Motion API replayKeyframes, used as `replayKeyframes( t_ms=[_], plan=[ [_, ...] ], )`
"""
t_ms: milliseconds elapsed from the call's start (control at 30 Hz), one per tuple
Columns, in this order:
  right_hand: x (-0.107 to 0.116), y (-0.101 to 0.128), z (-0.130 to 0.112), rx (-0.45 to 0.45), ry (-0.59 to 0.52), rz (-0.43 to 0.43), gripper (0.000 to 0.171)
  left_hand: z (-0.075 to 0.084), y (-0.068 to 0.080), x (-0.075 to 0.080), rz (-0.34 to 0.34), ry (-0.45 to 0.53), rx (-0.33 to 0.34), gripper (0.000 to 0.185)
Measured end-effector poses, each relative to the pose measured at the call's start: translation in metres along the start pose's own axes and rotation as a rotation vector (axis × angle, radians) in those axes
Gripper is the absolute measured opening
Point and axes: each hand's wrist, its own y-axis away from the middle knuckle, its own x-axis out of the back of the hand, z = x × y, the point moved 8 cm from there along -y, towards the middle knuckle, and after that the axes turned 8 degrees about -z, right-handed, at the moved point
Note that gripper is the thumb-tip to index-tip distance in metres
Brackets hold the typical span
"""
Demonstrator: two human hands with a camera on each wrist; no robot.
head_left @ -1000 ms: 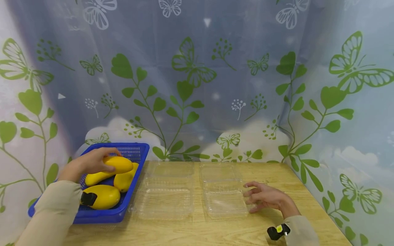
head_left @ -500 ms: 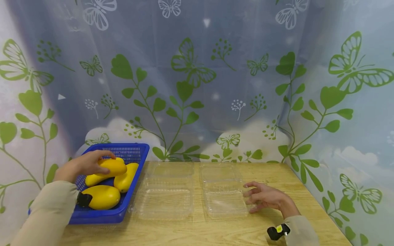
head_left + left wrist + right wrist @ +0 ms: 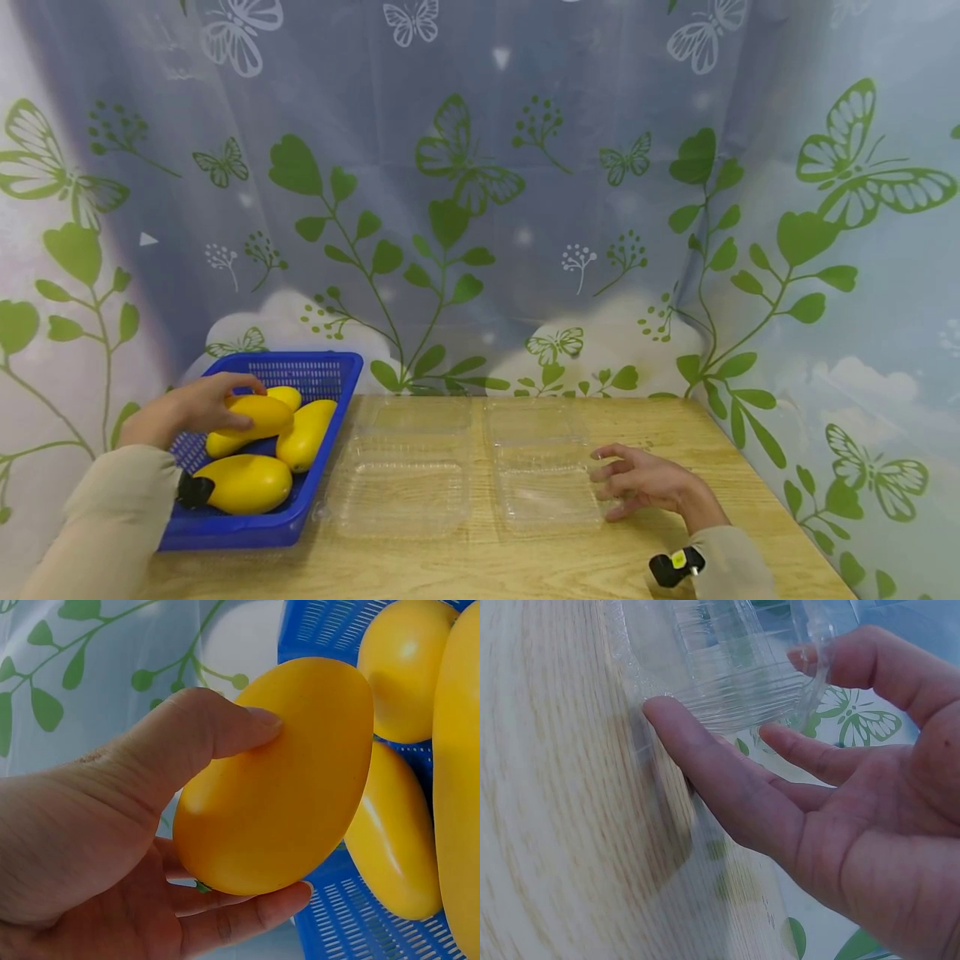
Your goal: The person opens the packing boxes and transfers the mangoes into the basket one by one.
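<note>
Mango [image 3: 251, 413], yellow, smooth-skinned: held in the left hand [image 3: 197, 406], thumb curled over the upper side and fingers wrapped beneath, as the left wrist view shows [image 3: 277, 780]. Position: just above the blue basket [image 3: 330, 377], over the other fruit.

Blue basket: perforated plastic, rectangular, at the left end of the desk [image 3: 465, 567]. Contents: three more yellow mangoes [image 3: 244, 482], lying on their sides and touching one another; the nearest one sits at the front of the basket, another [image 3: 306, 432] leans by the right wall.

Clear plastic clamshell box [image 3: 402, 475]: open, flat on the desk just beside the basket.

Second clear clamshell box [image 3: 546, 467]: open, just right of the first.

Right hand [image 3: 643, 482]: fingers spread and relaxed, fingertips touching the right edge of the second box; the right wrist view shows one finger [image 3: 705, 765] against its clear rim. Nothing gripped.

Backdrop: pale blue cloth [image 3: 525, 167] printed with green leaves and butterflies, hanging behind and around the desk.
</note>
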Motion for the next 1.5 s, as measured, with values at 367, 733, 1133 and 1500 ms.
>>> replayKeyframes(
  t_ms=[367,733,1133,1500],
  plan=[
    [-0.001,0.000,-0.001,-0.007,0.003,0.004,0.074,-0.015,0.001,-0.003,-0.017,-0.009,0.058,0.046],
    [-0.003,0.001,-0.003,0.000,-0.002,-0.004,0.073,-0.024,0.000,-0.007,-0.039,0.004,0.114,0.042],
    [-0.004,0.002,-0.003,-0.002,0.005,-0.006,0.073,-0.031,0.000,-0.018,-0.086,0.068,0.168,0.044],
    [-0.003,0.001,-0.003,0.003,0.012,-0.008,0.074,-0.040,0.001,-0.031,-0.147,0.148,0.279,0.050]
  ],
)
